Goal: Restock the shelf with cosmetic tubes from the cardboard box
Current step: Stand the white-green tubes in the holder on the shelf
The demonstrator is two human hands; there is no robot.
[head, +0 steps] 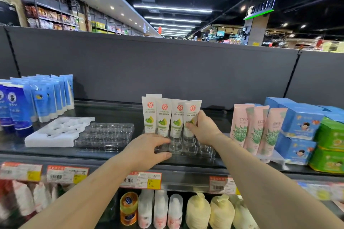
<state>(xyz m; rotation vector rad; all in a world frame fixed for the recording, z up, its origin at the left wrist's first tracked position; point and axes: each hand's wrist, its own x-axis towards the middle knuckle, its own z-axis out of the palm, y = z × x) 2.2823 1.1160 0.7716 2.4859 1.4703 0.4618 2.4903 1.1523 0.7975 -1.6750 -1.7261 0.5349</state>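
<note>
From the head view, the rightmost upright cosmetic tube (191,117) is being pinched by the right hand (202,130) at its 11 o'clock, while the clear tray (202,151) on the shelf (111,111) is being gripped by the left hand (147,148).

My right hand (202,128) pinches the rightmost white tube (191,117), standing upright w/ three others in a clear tray (202,152) on the shelf (111,156). My left hand (147,148) rests on the tray's front-left edge, fingers curled over it. Pink tubes (256,128) stand to the right, blue tubes (48,96) to the left.
</note>
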